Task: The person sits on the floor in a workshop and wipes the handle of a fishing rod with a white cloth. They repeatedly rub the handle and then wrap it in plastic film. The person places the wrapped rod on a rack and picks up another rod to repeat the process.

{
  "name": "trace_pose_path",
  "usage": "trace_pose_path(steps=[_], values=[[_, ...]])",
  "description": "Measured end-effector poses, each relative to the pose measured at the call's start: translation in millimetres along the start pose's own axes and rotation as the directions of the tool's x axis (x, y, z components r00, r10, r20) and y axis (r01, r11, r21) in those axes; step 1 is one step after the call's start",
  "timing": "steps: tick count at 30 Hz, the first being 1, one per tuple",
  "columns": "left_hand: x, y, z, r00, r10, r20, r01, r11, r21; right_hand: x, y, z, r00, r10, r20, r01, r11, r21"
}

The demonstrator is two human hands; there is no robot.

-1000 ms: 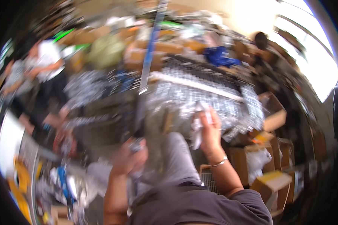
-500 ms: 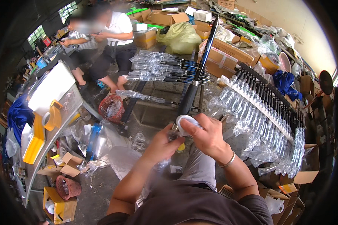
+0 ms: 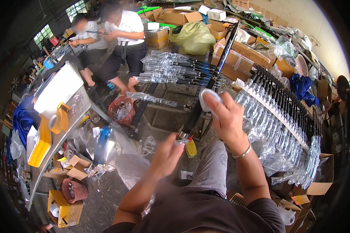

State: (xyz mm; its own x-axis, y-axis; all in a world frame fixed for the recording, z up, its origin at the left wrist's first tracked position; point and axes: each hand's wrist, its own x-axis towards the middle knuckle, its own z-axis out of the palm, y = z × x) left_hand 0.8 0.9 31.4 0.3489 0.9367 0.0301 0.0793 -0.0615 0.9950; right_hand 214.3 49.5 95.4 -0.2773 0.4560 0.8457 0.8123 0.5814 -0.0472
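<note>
A black fishing rod (image 3: pixel 194 117) slants up and away from me, its thick handle nearest. My left hand (image 3: pixel 167 156) is closed around the butt end, where clear plastic (image 3: pixel 181 142) shows beside the fingers. My right hand (image 3: pixel 230 120) grips a folded white cloth (image 3: pixel 209 100) against the upper part of the handle. Ahead, several plastic-wrapped rods (image 3: pixel 163 66) lie across a metal stand, and a single wrapped rod (image 3: pixel 153 99) rests nearer. On the right, a row of wrapped rods (image 3: pixel 276 116) leans along a white rack bar.
At left stands a table (image 3: pixel 78 101) with a yellow tape roll (image 3: pixel 55 123). A red basket (image 3: pixel 121 110) sits beside the stand; a yellow bottle (image 3: pixel 191 149) is near my knee. Two people sit at far left. Cartons (image 3: pixel 241 58) and a green sack (image 3: pixel 193 38) fill the back.
My right hand has moved up along the handle with the white cloth, away from my left hand. The left hand keeps hold of the butt end. The view has shifted slightly.
</note>
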Motion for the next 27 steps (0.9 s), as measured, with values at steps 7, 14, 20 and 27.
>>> trace_pose_path(steps=[7, 14, 20, 27], values=[[0.6, 9.3, 4.1, 0.961, 0.225, -0.161, -0.171, 0.941, 0.291, -11.6, -21.8, 4.9, 0.957, -0.204, 0.208, 0.191, 0.978, 0.08], [-1.8, 5.5, 0.0, 0.92, 0.296, -0.256, -0.186, 0.907, 0.378, -4.8, -21.2, 6.9, 0.993, -0.044, 0.112, 0.041, 0.999, 0.034], [-2.9, 8.4, -6.1, 0.842, 0.449, -0.299, -0.275, 0.834, 0.478, 3.6, -18.5, 11.9, 0.982, -0.118, 0.15, 0.123, 0.992, -0.022], [-10.8, 2.8, -11.8, 0.791, 0.519, -0.324, -0.231, 0.744, 0.627, 0.8, -29.8, 15.0, 0.97, -0.136, 0.201, 0.136, 0.991, 0.017]])
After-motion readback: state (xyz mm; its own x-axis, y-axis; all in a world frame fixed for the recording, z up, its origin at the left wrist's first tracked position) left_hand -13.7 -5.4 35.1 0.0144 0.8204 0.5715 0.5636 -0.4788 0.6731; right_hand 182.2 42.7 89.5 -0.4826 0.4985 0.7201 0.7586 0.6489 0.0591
